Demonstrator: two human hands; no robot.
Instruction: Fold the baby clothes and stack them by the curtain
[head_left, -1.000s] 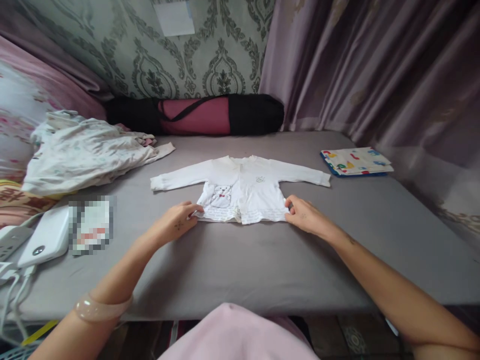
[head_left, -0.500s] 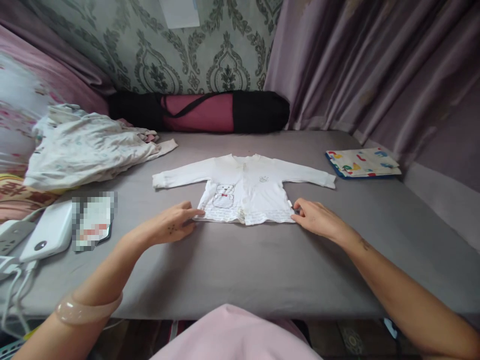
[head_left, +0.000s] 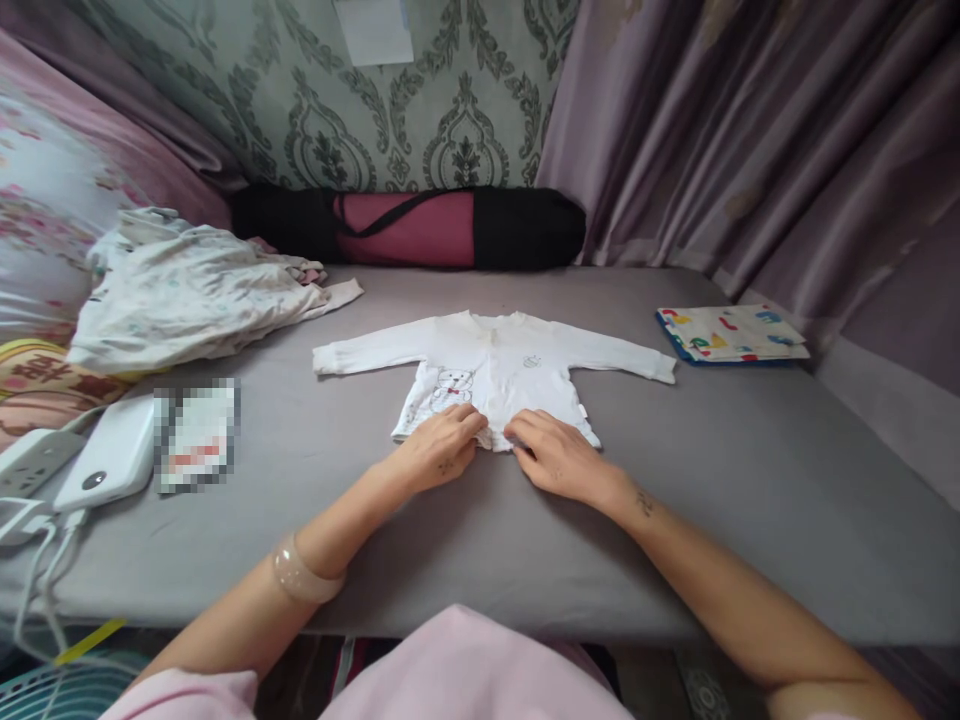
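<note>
A white long-sleeved baby shirt (head_left: 517, 385) lies spread flat on the grey sheet, its neckline away from me and both sleeves stretched out to the sides. A bear print shows on its left half, partly covered by my left hand (head_left: 448, 445). That hand's fingers are bent and closed on the bottom hem, close to the front opening. Just across the opening, my right hand (head_left: 559, 455) has its curled fingers and thumb at the hem of the other half. Cloth under the fingertips is hidden.
At the left lie a crumpled pale garment (head_left: 195, 290), a white power bank (head_left: 112, 455) with cables, a power strip (head_left: 37, 460) and a blurred flat item (head_left: 199, 440). A black and maroon long bag (head_left: 409, 230) lies along the wall. A folded patterned cloth (head_left: 739, 335) is at right.
Both hands have moved inward along the hem, from the shirt's bottom corners to near its front opening. The shirt stays spread in place; the view has shifted slightly.
</note>
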